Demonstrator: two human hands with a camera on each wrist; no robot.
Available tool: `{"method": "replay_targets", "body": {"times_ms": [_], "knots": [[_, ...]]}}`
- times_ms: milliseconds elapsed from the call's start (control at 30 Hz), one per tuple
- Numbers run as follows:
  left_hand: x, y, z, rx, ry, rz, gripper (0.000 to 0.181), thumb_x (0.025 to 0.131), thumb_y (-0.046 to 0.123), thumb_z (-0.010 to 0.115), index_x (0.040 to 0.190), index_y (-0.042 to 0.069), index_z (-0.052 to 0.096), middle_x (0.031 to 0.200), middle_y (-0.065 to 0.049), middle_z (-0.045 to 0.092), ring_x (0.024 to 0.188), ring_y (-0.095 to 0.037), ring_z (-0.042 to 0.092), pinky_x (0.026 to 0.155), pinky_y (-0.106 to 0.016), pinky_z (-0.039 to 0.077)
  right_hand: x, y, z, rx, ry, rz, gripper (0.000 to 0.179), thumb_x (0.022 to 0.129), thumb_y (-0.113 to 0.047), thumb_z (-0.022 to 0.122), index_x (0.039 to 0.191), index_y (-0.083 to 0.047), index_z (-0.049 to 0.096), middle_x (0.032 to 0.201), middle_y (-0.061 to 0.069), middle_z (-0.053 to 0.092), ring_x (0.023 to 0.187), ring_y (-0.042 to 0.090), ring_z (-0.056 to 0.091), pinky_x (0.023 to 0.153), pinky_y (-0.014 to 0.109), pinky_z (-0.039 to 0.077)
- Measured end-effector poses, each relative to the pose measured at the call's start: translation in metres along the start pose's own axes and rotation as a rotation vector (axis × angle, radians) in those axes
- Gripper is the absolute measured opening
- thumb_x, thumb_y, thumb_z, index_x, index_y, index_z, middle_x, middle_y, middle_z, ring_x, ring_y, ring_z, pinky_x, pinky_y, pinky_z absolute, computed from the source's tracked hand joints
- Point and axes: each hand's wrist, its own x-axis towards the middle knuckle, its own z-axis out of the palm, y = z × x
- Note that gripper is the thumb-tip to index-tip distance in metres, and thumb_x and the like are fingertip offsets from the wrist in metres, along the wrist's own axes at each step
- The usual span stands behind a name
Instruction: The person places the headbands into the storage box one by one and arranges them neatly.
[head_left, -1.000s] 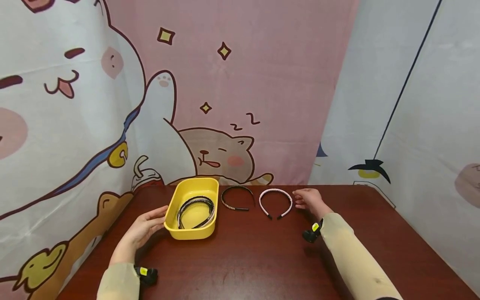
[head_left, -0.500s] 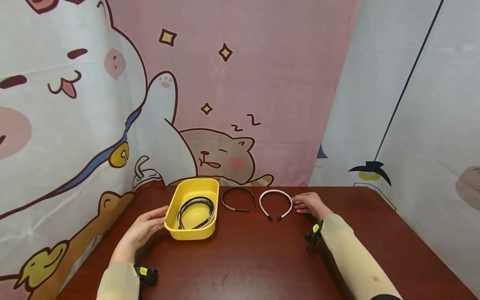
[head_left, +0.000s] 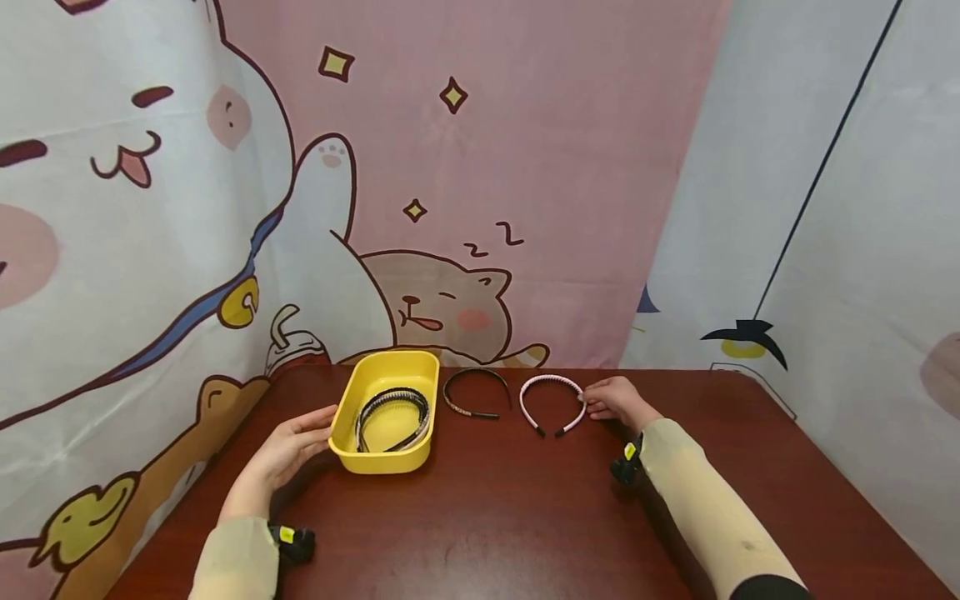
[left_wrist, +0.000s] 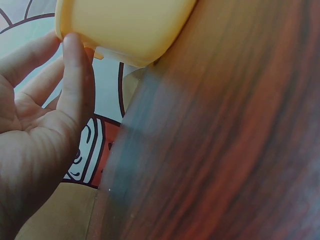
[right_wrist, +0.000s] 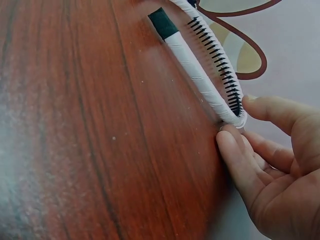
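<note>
A yellow plastic basin [head_left: 382, 462] stands at the left of the table, with several dark headbands [head_left: 393, 396] lying inside it. My left hand [head_left: 292, 446] pinches its left rim; the left wrist view shows the fingertips right at the edge of the basin [left_wrist: 115, 30]. On the right, the fingers of my right hand [head_left: 618, 402] close on the side of a pale pink headband [head_left: 551, 379]. Seen from the right wrist, thumb and finger meet at the bend of this headband [right_wrist: 200, 82], which has black comb teeth and black tips.
Between the basin and the pink headband lies a thin dark headband [head_left: 476, 414]. The brown wooden table [head_left: 480, 517] ends at the back against a cartoon-printed curtain [head_left: 555, 200]. Black cameras are strapped at both wrists.
My right hand has moved slightly left, from beside the pink headband to a hold on its side. The left hand stays at the basin's rim.
</note>
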Motion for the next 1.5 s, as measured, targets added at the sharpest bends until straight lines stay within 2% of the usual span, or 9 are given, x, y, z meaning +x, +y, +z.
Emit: {"method": "replay_targets", "body": {"times_ms": [433, 567, 833, 1033, 1133, 1300, 1500], "knots": [[0.0, 0.002, -0.001, 0.014, 0.007, 0.01, 0.059, 0.094, 0.001, 0.059, 0.145, -0.01, 0.032, 0.137, -0.021, 0.05, 0.106, -0.016, 0.063, 0.088, -0.026, 0.051, 0.002, -0.004, 0.005, -0.033, 0.009, 0.011, 0.031, 0.085, 0.003, 0.067, 0.11, 0.018, 0.057, 0.071, 0.008, 0.066, 0.058, 0.014, 0.063, 0.06, 0.031, 0.058], [0.0, 0.002, 0.0, 0.017, 0.018, 0.013, 0.058, 0.094, 0.001, 0.059, 0.145, -0.01, 0.034, 0.138, -0.025, 0.048, 0.107, -0.017, 0.063, 0.087, -0.026, 0.052, 0.003, -0.005, 0.006, -0.041, 0.006, 0.008, 0.03, 0.085, 0.004, 0.066, 0.109, 0.019, 0.057, 0.071, 0.009, 0.066, 0.058, 0.013, 0.062, 0.059, 0.03, 0.058], [0.001, 0.002, -0.001, 0.028, 0.005, 0.014, 0.058, 0.095, 0.001, 0.058, 0.146, -0.008, 0.032, 0.143, -0.029, 0.04, 0.109, -0.018, 0.061, 0.088, -0.025, 0.051, 0.002, -0.009, 0.01, -0.095, 0.055, 0.014, 0.027, 0.083, 0.002, 0.071, 0.104, 0.017, 0.062, 0.071, 0.009, 0.066, 0.056, 0.014, 0.062, 0.058, 0.031, 0.057], [0.001, 0.001, -0.001, 0.015, 0.008, 0.008, 0.058, 0.095, 0.0, 0.058, 0.146, -0.008, 0.032, 0.144, -0.03, 0.04, 0.11, -0.019, 0.061, 0.088, -0.026, 0.051, 0.004, -0.006, 0.014, -0.173, 0.109, -0.012, 0.025, 0.08, 0.002, 0.073, 0.1, 0.016, 0.064, 0.071, 0.011, 0.067, 0.055, 0.015, 0.062, 0.056, 0.032, 0.057], [0.001, 0.001, -0.001, 0.014, 0.003, 0.007, 0.058, 0.095, 0.0, 0.057, 0.146, -0.009, 0.032, 0.143, -0.029, 0.04, 0.11, -0.019, 0.061, 0.088, -0.026, 0.051, 0.005, -0.003, 0.014, -0.185, 0.11, -0.018, 0.023, 0.078, 0.003, 0.073, 0.096, 0.015, 0.066, 0.07, 0.012, 0.066, 0.055, 0.016, 0.062, 0.056, 0.033, 0.058], [0.001, 0.001, -0.001, 0.005, 0.009, 0.01, 0.058, 0.095, -0.001, 0.057, 0.146, -0.009, 0.032, 0.142, -0.029, 0.041, 0.109, -0.019, 0.061, 0.088, -0.026, 0.051, 0.003, -0.004, 0.013, -0.155, 0.083, -0.025, 0.017, 0.078, 0.003, 0.072, 0.089, 0.014, 0.067, 0.069, 0.013, 0.063, 0.054, 0.017, 0.06, 0.056, 0.034, 0.058], [0.001, 0.002, 0.0, -0.009, 0.025, 0.002, 0.056, 0.094, -0.001, 0.057, 0.145, -0.008, 0.034, 0.142, -0.027, 0.043, 0.11, -0.02, 0.061, 0.088, -0.026, 0.052, 0.0, -0.006, 0.015, -0.078, 0.095, 0.013, 0.025, 0.082, 0.004, 0.067, 0.103, 0.017, 0.062, 0.07, 0.01, 0.064, 0.055, 0.013, 0.06, 0.058, 0.032, 0.058]]}}
